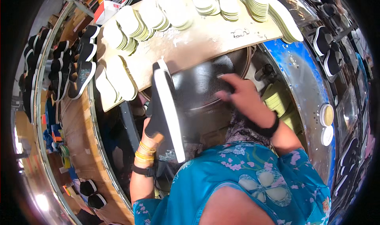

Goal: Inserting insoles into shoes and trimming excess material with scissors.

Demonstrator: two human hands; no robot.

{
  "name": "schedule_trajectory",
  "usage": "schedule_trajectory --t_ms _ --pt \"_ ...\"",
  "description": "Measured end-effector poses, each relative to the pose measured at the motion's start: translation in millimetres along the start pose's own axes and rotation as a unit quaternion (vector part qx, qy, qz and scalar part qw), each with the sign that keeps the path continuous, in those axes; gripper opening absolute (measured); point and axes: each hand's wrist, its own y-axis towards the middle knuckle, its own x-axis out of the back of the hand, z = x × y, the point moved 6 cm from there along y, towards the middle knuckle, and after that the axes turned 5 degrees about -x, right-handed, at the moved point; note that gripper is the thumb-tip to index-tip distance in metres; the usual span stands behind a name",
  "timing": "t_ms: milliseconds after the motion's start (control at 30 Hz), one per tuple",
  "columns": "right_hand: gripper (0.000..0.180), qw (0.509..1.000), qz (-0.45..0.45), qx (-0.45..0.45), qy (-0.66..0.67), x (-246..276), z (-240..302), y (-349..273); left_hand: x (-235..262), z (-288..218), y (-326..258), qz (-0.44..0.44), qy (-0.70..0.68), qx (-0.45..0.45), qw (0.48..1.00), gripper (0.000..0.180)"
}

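In my left hand [149, 134] is a black shoe [157, 120] with a thick white sole, tipped on its side with the sole facing right. The shoe hides most of that hand's fingers. My right hand [244, 95] hovers to the right of the shoe, slightly blurred, its thumb and forefinger apart and nothing between them. Below both hands lies a large dark round basin [206, 80], partly covered by a tan board [206, 39]. Stacks of pale insoles [130, 25] line the board's far and left edges.
Black shoes with white soles stand on racks at the left [83, 62] and right [330, 52]. A blue-edged metal table [304, 94] on the right carries two round tins [327, 115]. More pale insoles [277, 98] sit beside my right forearm. A red and white box [106, 11] stands beyond the board.
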Motion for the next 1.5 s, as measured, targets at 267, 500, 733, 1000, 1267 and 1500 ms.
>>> schedule_trajectory --t_ms 267,500,733,1000,1267,1500 --pt "0.041 0.805 -0.157 -0.338 -0.461 232 -194 -101 -22 -14 1 0.127 -0.453 0.001 0.882 0.036" --pt "0.030 0.700 -0.027 -0.409 -0.585 280 -259 -130 -32 -13 11 0.138 -0.455 -0.014 0.880 0.039" --pt "0.066 0.987 0.090 -0.097 0.092 61 -57 -11 -39 -20 37 -0.003 -0.059 -0.102 0.993 0.037" --pt "0.082 0.935 0.284 -0.176 -0.121 -32 -15 37 -72 -54 60 0.163 0.496 -0.121 0.844 0.036" --pt "0.040 0.957 0.156 0.131 -0.207 -30 11 210 -32 -158 213 0.105 0.509 -0.170 0.837 0.044" --pt "0.022 0.906 0.097 0.224 -0.347 -77 -5 284 -29 -141 346 -0.050 0.726 -0.213 0.652 0.043"
